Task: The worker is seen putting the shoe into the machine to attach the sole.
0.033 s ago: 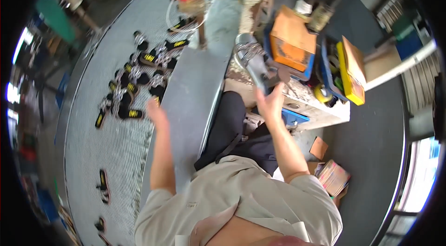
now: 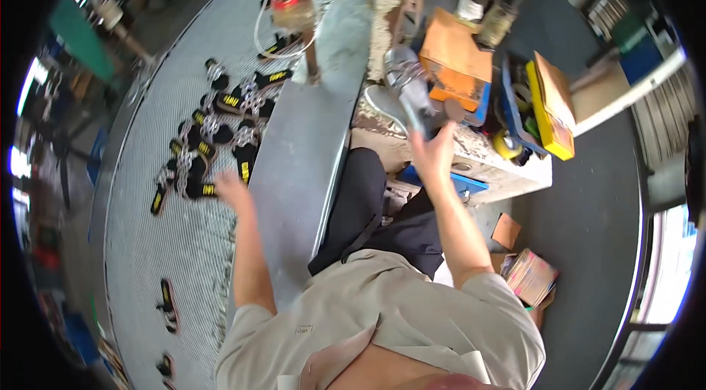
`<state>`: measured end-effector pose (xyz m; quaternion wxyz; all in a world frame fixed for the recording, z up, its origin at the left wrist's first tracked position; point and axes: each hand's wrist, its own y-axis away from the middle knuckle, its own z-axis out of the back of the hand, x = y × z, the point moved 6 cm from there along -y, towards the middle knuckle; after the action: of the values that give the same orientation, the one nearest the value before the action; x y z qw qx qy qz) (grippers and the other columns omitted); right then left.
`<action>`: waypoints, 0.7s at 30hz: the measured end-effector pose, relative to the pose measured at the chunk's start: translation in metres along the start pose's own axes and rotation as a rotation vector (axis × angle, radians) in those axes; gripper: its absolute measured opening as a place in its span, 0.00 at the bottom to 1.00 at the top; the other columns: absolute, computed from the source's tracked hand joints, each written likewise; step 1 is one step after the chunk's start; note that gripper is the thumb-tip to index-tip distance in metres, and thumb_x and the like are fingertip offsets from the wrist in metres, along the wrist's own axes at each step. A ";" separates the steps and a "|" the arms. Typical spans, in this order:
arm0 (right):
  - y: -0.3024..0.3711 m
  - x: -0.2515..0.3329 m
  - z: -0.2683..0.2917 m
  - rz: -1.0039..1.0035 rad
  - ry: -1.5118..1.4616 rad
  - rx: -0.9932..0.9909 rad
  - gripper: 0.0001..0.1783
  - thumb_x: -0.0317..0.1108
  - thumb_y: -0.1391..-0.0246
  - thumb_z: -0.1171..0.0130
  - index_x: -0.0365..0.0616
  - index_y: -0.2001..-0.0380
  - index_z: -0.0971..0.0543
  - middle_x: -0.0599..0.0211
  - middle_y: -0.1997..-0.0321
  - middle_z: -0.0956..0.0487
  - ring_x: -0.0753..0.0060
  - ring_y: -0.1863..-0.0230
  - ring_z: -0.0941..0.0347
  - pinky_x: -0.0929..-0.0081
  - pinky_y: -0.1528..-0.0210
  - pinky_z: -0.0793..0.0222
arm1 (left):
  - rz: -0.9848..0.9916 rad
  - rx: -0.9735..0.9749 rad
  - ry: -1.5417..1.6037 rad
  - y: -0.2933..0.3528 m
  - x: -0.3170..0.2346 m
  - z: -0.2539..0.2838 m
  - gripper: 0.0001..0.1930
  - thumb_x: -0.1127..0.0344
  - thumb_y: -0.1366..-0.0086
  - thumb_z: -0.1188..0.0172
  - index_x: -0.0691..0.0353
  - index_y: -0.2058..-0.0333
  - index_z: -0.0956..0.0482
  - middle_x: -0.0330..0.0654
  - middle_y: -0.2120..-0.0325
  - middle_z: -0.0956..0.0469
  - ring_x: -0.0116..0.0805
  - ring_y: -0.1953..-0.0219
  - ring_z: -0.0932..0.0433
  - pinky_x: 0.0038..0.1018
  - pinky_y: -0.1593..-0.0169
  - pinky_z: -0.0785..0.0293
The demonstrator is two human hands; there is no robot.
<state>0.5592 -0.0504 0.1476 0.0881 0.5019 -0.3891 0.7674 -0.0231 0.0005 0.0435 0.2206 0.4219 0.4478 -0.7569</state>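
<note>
The left hand rests on the grey mesh worktable, touching the near end of a heap of black-and-yellow straps with metal buckles; whether its fingers are curled or flat cannot be told. The heap lies toward the table's far half, left of the smooth metal strip along the table's right edge. The right hand is raised off the table's right side, closed around a grey metal tool (blurred, so its exact kind is unclear), held above a cluttered low bench with an orange cardboard box.
</note>
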 end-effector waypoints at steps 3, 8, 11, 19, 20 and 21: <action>-0.081 -0.034 0.020 0.159 0.234 -0.297 0.29 0.37 0.50 0.28 0.27 0.54 0.30 0.39 0.59 0.22 0.30 0.51 0.26 0.44 0.45 0.31 | -0.047 -0.360 -0.606 -0.070 0.047 0.050 0.37 0.41 0.32 0.38 0.77 0.46 0.25 0.65 0.51 0.21 0.66 0.48 0.21 0.53 0.44 0.25; -0.173 -0.093 0.009 0.227 0.555 -0.482 0.31 0.43 0.51 0.27 0.27 0.58 0.28 0.38 0.58 0.21 0.37 0.43 0.28 0.45 0.29 0.42 | 0.267 -0.274 -0.805 -0.106 0.072 0.058 0.43 0.32 0.32 0.41 0.76 0.46 0.24 0.63 0.51 0.20 0.63 0.51 0.18 0.57 0.51 0.19; -0.195 -0.105 0.019 0.140 0.683 -0.434 0.34 0.48 0.49 0.27 0.26 0.56 0.28 0.36 0.53 0.22 0.31 0.37 0.32 0.44 0.24 0.49 | 0.469 -0.021 -0.681 -0.115 0.081 0.036 0.37 0.36 0.27 0.46 0.76 0.51 0.20 0.61 0.55 0.17 0.60 0.57 0.15 0.54 0.55 0.17; -0.157 -0.109 0.059 0.420 0.893 -0.468 0.52 0.61 0.52 0.26 0.41 0.31 0.29 0.44 0.32 0.25 0.38 0.37 0.26 0.32 0.37 0.37 | 0.015 -0.031 -0.640 -0.102 0.115 0.076 0.18 0.58 0.31 0.42 0.70 0.68 0.15 0.53 0.71 0.14 0.53 0.70 0.14 0.46 0.67 0.20; -0.154 -0.077 0.034 0.527 0.772 -0.444 0.48 0.63 0.52 0.27 0.40 0.36 0.24 0.45 0.35 0.23 0.40 0.41 0.23 0.36 0.42 0.31 | 0.109 -0.365 -0.591 -0.106 0.160 0.179 0.19 0.57 0.31 0.42 0.71 0.63 0.16 0.59 0.66 0.14 0.61 0.63 0.15 0.49 0.58 0.20; -0.147 -0.064 0.056 0.534 0.710 -0.403 0.44 0.66 0.51 0.28 0.37 0.45 0.19 0.43 0.44 0.17 0.39 0.48 0.19 0.36 0.46 0.29 | 0.348 -0.436 -0.335 -0.084 0.151 0.157 0.22 0.53 0.30 0.42 0.72 0.57 0.16 0.64 0.61 0.15 0.62 0.57 0.16 0.51 0.52 0.21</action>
<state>0.7065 0.0280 0.1795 0.1105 0.0649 -0.5910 0.7964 -0.2347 -0.0862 -0.0038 0.5027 0.3044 0.4779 -0.6528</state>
